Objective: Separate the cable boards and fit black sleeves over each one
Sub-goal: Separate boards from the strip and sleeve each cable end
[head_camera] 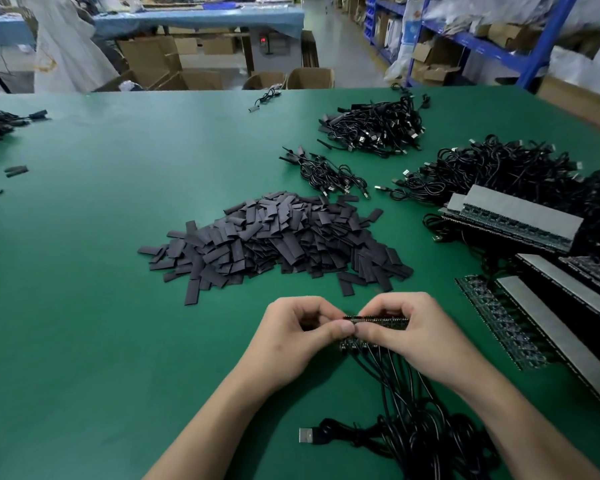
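Board strip [376, 320], thin, seemingly rigid, pinched by hands [300, 339] [407, 336]

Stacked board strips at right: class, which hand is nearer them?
Right. The right hand is just left of the stacked board strips; the left hand lies farther left. Both pinch one cable board.

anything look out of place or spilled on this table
Only small strays: two black sleeves lie far left of the sleeve pile, and one cable sits alone near the far edge of the table.
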{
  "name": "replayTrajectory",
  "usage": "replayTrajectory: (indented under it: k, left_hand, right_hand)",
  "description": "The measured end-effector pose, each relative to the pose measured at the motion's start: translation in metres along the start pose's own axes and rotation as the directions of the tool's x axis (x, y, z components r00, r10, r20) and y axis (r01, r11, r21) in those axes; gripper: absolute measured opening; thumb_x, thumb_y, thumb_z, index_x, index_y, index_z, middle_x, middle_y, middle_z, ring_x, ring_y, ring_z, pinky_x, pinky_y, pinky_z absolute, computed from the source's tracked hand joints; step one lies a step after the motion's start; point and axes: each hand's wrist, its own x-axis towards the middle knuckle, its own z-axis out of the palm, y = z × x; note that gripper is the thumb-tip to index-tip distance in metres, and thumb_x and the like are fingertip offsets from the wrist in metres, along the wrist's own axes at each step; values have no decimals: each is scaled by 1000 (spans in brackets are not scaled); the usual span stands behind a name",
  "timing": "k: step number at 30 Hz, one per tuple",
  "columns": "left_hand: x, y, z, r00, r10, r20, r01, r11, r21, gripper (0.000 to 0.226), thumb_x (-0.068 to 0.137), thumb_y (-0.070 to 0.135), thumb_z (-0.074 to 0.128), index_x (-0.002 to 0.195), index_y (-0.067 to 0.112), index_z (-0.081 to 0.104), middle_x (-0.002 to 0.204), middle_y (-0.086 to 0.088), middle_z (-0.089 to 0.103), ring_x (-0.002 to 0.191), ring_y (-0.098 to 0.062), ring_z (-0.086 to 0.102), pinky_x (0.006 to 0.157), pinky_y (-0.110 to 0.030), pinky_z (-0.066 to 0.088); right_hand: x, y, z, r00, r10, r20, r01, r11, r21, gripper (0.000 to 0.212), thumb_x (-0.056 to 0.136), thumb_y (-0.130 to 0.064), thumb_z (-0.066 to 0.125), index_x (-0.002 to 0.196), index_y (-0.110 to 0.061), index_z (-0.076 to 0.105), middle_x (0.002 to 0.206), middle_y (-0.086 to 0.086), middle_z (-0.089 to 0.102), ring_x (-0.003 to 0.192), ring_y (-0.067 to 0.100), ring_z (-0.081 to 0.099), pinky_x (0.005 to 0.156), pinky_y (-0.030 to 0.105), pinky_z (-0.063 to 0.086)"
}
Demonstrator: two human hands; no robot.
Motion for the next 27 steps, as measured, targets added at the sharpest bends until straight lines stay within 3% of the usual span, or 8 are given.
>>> replayTrajectory:
  k: [2, 6, 9, 14, 22, 24, 27]
  left_hand:
    - [0, 0, -1, 1000, 3, 19, -2, 998, -67, 16, 84, 32, 80, 82, 17, 78, 68, 3, 67, 61, -9, 53, 59, -18, 40]
    - [1, 0, -1, 999, 5, 49, 1, 992, -127, 14, 85, 27, 79, 81, 14, 76, 68, 0, 67, 59, -8, 51, 57, -16, 39]
    - [0, 3, -3, 997, 12, 79, 1, 986, -164, 12, 86, 24, 77, 81, 14, 75, 68, -2, 69, 60, -9, 53, 57, -16, 41]
    - [0, 7, -4, 994, 9, 106, 12, 980, -197, 12, 85, 21, 73, 80, 10, 72, 67, -5, 69, 58, -8, 55, 57, -15, 41]
    - [0, 8, -1, 994, 6, 105, 21, 967, -255, 12, 91, 19, 74, 81, 13, 73, 71, -5, 69, 62, -9, 58, 63, -15, 45]
    - [-1, 9, 1, 994, 6, 108, 28, 951, -309, 9, 91, 17, 71, 85, 11, 74, 75, -4, 69, 66, -8, 59, 67, -15, 47]
    - [-1, 9, 4, 999, -15, 51, 32, 939, -342, 10, 87, 21, 74, 85, 12, 78, 77, -6, 72, 68, -10, 63, 69, -17, 50]
  right_hand:
    - [1, 1, 2, 1000, -5, 3, 5, 999, 38, 29, 76, -58, 78, 89, -32, 77, 80, -5, 75, 78, 16, 69, 80, 43, 55]
    - [3, 1, 3, 999, -25, 41, 19, 989, 144, 9, 82, -37, 82, 83, -30, 77, 80, 0, 74, 76, 8, 65, 76, 29, 51]
    - [4, -1, 3, 996, -42, 74, 27, 980, 198, 6, 84, -31, 83, 82, -30, 77, 80, 1, 75, 76, 9, 66, 75, 24, 53]
    - [5, -3, 3, 994, -49, 94, 22, 964, 266, 8, 80, -35, 82, 81, -29, 78, 79, -1, 74, 75, 10, 64, 75, 23, 52]
    - [5, -5, 3, 992, -40, 117, -7, 928, 372, 3, 78, -24, 82, 79, -25, 79, 77, 0, 73, 75, 10, 64, 74, 21, 53]
    - [4, -6, 4, 989, -46, 139, -21, 894, 447, 8, 75, -27, 85, 81, -24, 80, 79, 1, 75, 76, 9, 67, 75, 21, 55]
    - [4, -9, 4, 992, -27, 123, -28, 904, 426, 17, 73, -37, 86, 82, -23, 80, 83, 6, 77, 78, 14, 68, 78, 25, 57]
